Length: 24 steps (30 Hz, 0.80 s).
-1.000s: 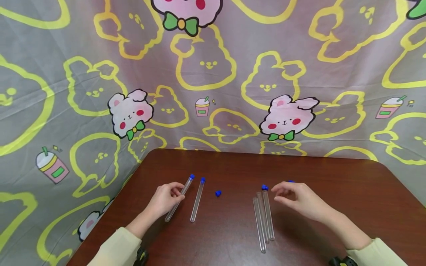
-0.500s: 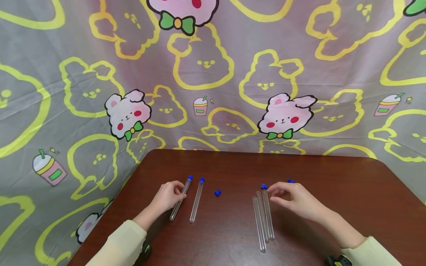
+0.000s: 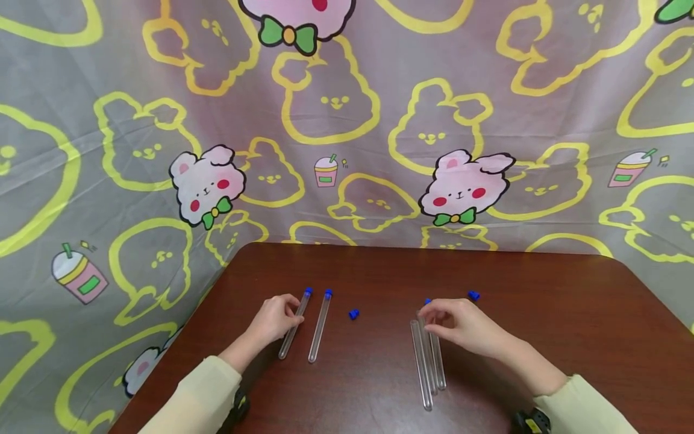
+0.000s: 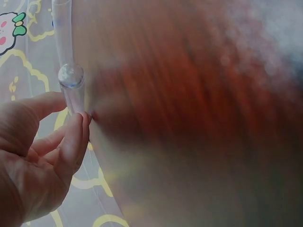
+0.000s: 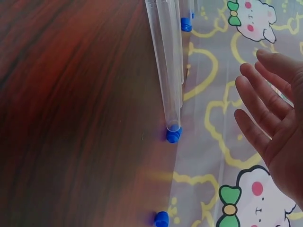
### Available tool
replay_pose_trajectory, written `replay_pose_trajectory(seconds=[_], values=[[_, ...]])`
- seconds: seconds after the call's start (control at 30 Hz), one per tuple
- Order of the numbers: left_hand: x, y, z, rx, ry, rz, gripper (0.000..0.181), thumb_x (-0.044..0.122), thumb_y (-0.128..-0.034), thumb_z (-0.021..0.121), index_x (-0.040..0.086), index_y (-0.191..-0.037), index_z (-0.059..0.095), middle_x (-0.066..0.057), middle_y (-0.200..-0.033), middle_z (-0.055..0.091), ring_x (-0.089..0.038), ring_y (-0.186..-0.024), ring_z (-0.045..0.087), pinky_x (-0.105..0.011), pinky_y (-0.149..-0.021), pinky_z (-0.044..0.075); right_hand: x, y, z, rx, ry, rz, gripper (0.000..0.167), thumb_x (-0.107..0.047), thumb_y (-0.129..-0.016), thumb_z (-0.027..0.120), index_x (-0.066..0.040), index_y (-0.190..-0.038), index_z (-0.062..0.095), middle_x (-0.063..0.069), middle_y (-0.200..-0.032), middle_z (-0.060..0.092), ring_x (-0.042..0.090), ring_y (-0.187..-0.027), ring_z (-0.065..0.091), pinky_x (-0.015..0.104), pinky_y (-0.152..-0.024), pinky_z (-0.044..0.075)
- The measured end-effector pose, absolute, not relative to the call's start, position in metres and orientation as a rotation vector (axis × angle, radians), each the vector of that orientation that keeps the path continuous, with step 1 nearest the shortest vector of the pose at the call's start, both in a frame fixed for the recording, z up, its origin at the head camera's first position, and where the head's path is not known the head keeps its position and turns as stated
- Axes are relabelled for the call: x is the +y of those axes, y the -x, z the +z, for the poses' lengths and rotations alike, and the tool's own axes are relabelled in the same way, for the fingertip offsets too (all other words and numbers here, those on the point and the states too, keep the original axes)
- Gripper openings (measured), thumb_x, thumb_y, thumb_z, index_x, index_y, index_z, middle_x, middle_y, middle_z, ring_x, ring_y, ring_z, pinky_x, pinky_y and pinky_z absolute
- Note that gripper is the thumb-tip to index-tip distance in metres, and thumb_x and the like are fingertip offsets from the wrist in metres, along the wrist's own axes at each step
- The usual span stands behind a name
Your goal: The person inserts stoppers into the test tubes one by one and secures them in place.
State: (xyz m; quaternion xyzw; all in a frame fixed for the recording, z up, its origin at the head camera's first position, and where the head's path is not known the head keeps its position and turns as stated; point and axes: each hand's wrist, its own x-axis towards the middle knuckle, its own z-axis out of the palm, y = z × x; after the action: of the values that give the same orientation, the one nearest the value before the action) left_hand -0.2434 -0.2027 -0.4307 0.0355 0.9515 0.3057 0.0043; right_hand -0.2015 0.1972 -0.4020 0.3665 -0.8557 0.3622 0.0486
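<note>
On the left, my left hand (image 3: 273, 320) pinches a clear test tube (image 3: 291, 339) with a blue cap between thumb and fingers. A second blue-capped test tube (image 3: 320, 328) lies just to its right. My right hand (image 3: 463, 323) hovers over several uncapped test tubes (image 3: 420, 361) lying side by side, its fingers partly covering their upper ends. In the right wrist view its fingers (image 5: 255, 92) are spread apart with nothing between them. A blue cap (image 5: 173, 134) sits at the end of those tubes, mostly hidden by the hand in the head view.
A loose blue cap (image 3: 354, 314) lies mid-table, between the two groups of tubes. Another blue cap (image 3: 474, 295) lies beyond the right hand. The brown table (image 3: 379, 274) ends at a patterned cloth (image 3: 374, 138) behind and on the sides.
My right hand has moved left, over the uncapped tubes, uncovering the far right cap. The tube in my left hand has swung slightly, its lower end shifting right.
</note>
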Motion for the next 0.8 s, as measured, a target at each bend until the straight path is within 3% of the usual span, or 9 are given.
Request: replay_pose_trajectory(seconds=[0.17, 0.43, 0.8], values=[[-0.204, 0.242, -0.430, 2.980, -0.101, 0.960, 0.033, 0.012, -0.0799, 0.080, 0.001, -0.107, 0.064, -0.003, -0.065, 0.055, -0.014, -0.044, 0.051, -0.028, -0.043, 0.046, 0.192, 0.206, -0.403, -2.649, -1.106, 1.098, 0.023, -0.005, -0.083, 0.077, -0.009, -0.104, 0.068, -0.012, -0.089, 0.066, 0.005, -0.080, 0.059, 0.027, -0.072, 0.053], [-0.201, 0.244, -0.431, 2.965, -0.068, 0.933, 0.033, 0.014, -0.0808, 0.080, 0.002, -0.107, 0.063, -0.003, -0.066, 0.054, -0.014, -0.044, 0.050, -0.028, -0.043, 0.045, 0.187, 0.213, -0.403, -2.693, -1.102, 1.138, 0.022, -0.005, -0.084, 0.075, -0.007, -0.105, 0.068, -0.009, -0.090, 0.067, 0.006, -0.079, 0.059, 0.028, -0.070, 0.054], [-0.199, 0.244, -0.427, 2.956, -0.028, 0.919, 0.034, 0.016, -0.0809, 0.080, 0.002, -0.106, 0.063, -0.004, -0.065, 0.054, -0.015, -0.046, 0.050, -0.027, -0.044, 0.044, 0.184, 0.217, -0.400, -2.716, -1.104, 1.120, 0.022, -0.010, -0.084, 0.076, -0.014, -0.105, 0.068, -0.013, -0.088, 0.065, 0.006, -0.076, 0.058, 0.026, -0.066, 0.052]])
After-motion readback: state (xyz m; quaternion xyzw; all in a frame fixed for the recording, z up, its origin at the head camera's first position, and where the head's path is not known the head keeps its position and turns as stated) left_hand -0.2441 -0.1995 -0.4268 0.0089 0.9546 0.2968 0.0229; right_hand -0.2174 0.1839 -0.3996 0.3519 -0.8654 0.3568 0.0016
